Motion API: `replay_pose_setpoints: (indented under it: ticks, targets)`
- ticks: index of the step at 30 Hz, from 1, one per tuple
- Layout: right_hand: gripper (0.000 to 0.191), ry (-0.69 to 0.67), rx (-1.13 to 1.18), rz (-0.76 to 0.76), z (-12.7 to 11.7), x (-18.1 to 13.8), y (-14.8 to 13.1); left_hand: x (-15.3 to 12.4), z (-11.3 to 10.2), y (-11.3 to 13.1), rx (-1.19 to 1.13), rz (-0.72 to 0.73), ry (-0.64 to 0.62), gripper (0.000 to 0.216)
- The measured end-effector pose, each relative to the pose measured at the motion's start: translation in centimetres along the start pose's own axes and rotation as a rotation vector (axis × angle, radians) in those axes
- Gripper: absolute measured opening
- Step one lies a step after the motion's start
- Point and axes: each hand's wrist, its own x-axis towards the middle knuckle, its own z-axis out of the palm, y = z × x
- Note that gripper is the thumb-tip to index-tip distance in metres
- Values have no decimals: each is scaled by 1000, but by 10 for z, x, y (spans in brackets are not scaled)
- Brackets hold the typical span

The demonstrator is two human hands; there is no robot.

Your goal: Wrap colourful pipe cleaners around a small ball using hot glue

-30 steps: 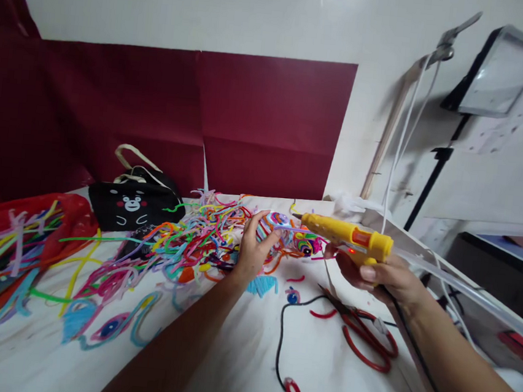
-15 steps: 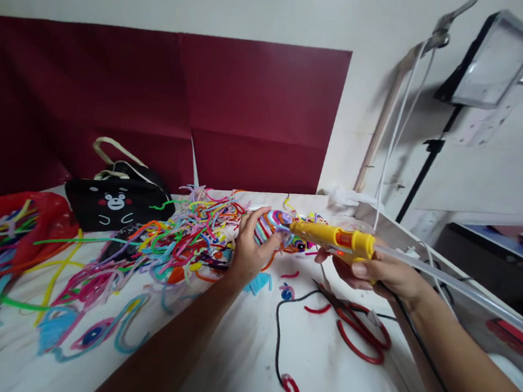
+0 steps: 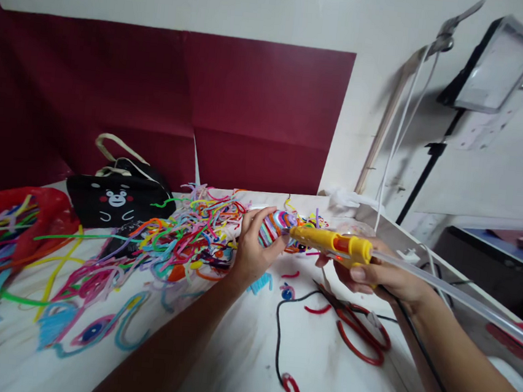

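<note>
My left hand (image 3: 257,245) is closed round a rounded craft piece (image 3: 275,227) covered in rows of coloured pipe cleaners. In my right hand (image 3: 374,274) is a yellow hot glue gun (image 3: 331,243), its nozzle against or very near the right side of that piece. A clear glue stick (image 3: 442,284) sticks out from the gun's back, and a small red light glows on its body. Below the gun lie red-handled scissors (image 3: 359,329), with a short red pipe cleaner (image 3: 318,310) and a small blue eye-shaped piece (image 3: 287,292) close by.
Loose pipe cleaners (image 3: 194,226) are heaped left of my left hand, in front of a black bag (image 3: 113,200). A red plastic bag (image 3: 51,219) of more stands far left. A black cord (image 3: 278,339) curves across the white table (image 3: 226,365). A lamp stand (image 3: 422,181) rises at right.
The craft piece has turned slightly in my left hand, and the glue gun's nozzle has dipped a little lower against it. My view has shifted slightly.
</note>
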Motion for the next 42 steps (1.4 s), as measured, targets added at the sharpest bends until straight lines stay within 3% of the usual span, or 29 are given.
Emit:
replay_pose_setpoints:
  ticks: [15,26,42]
  targets:
    - [40,33,-22,24,5,1,-10,0,-1,5,99,82,-10,55]
    - [48,25,-31,72,-3,-3,-5,-2,-2,3,150,155,5,61]
    - [38,48,-81,83,1,-3,-17,-1,-4,2,183,169,-27,58]
